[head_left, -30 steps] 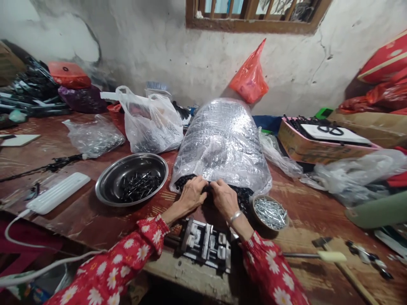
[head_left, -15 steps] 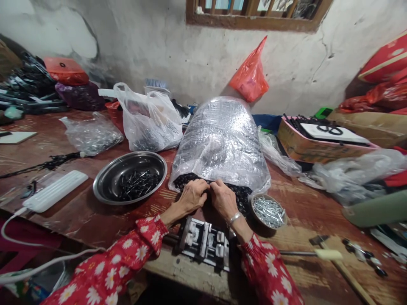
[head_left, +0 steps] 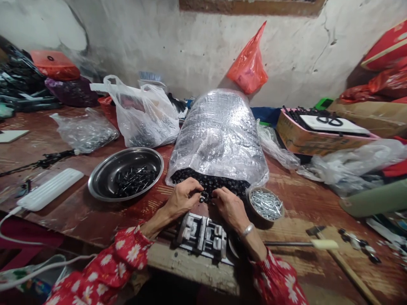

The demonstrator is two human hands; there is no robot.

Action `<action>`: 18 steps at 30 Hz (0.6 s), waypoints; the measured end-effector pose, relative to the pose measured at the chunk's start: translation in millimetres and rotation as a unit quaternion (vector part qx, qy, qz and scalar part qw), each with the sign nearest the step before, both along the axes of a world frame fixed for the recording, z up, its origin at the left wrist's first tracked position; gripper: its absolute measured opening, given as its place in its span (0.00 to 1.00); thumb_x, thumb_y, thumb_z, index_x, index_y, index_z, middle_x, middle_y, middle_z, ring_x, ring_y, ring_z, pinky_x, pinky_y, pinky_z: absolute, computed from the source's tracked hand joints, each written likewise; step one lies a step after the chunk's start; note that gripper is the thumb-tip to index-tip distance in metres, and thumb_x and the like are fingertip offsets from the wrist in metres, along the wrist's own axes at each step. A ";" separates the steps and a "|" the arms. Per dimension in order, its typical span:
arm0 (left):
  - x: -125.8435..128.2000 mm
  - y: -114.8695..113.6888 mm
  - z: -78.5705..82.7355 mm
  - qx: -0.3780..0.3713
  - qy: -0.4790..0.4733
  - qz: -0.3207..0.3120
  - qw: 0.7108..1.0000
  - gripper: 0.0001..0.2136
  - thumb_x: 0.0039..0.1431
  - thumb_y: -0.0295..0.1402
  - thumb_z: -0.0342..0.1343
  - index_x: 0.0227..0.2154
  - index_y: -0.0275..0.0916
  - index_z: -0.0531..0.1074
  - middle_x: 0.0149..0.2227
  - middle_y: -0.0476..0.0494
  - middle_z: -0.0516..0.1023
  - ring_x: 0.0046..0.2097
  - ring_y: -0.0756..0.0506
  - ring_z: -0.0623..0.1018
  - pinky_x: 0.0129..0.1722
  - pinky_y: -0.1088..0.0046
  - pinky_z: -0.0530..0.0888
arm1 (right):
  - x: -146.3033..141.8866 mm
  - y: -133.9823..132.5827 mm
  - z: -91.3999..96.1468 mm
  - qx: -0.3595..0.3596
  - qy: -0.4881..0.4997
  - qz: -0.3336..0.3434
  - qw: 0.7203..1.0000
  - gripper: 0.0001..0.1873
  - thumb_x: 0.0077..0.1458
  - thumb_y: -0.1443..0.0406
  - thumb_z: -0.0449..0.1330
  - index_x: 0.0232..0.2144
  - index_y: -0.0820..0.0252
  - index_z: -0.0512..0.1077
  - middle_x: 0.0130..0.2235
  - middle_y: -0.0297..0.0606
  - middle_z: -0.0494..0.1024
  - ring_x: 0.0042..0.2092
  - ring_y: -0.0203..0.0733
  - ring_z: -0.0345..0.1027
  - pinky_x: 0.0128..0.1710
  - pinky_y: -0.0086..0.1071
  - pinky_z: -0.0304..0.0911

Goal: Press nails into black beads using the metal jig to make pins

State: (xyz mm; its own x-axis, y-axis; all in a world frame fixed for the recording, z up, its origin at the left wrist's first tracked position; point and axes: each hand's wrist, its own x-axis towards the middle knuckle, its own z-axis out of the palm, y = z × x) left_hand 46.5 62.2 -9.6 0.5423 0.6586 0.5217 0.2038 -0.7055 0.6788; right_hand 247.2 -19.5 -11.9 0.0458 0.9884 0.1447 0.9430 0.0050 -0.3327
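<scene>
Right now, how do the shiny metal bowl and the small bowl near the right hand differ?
The metal bowl is wide and shiny; the small bowl is much narrower, with a dull brownish wall. The metal bowl holds black pieces and shows much bare inside, while the small bowl is filled near its rim with silvery pieces. Both stand open on the table, holding loose, slim pieces.

Red sleeves (head_left: 127,250) patterned with white, yellow-centred daisies, small parts (head_left: 235,185) coloured glossy black, metal fasteners (head_left: 265,204) toned silver-grey, reddish-brown tabletop (head_left: 305,197) streaked with pale scuffs, wall-hung bag (head_left: 248,67) tinted orange-red, power strip (head_left: 51,190) coloured white, cylinder (head_left: 372,201) coloured muted green.
</scene>
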 end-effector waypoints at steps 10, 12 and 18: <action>-31.6 -44.3 4.5 -0.070 0.021 -0.005 0.997 0.11 0.61 0.24 0.55 0.44 0.40 0.78 0.44 0.43 0.80 0.46 0.46 0.79 0.47 0.69 0.76 | -6.6 12.4 -3.8 -0.022 0.042 0.068 0.997 0.07 0.62 0.68 0.58 0.38 0.52 0.75 0.39 0.32 0.74 0.38 0.36 0.69 0.37 0.29 0.55; -34.1 -48.3 4.5 -0.056 0.019 -0.002 0.998 0.14 0.61 0.23 0.55 0.47 0.40 0.77 0.46 0.43 0.81 0.48 0.45 0.79 0.48 0.68 0.77 | -2.3 9.5 -2.1 -0.013 0.065 0.072 0.995 0.06 0.62 0.69 0.57 0.39 0.54 0.73 0.40 0.32 0.75 0.39 0.37 0.70 0.39 0.29 0.57; -39.7 -59.6 7.0 -0.007 0.031 -0.028 0.999 0.12 0.61 0.21 0.54 0.45 0.40 0.75 0.41 0.43 0.80 0.45 0.44 0.78 0.48 0.66 0.75 | 9.8 -24.4 11.0 0.013 0.152 0.063 0.986 0.03 0.64 0.67 0.55 0.38 0.55 0.68 0.36 0.33 0.73 0.35 0.38 0.67 0.38 0.31 0.62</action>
State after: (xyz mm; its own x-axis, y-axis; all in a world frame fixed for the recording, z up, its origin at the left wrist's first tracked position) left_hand 6.7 2.6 -2.6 0.6096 0.6339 0.4760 0.2070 -0.7070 0.6763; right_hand 257.0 -44.0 -0.9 -0.0325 0.9852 0.1682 0.7914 0.1281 -0.5977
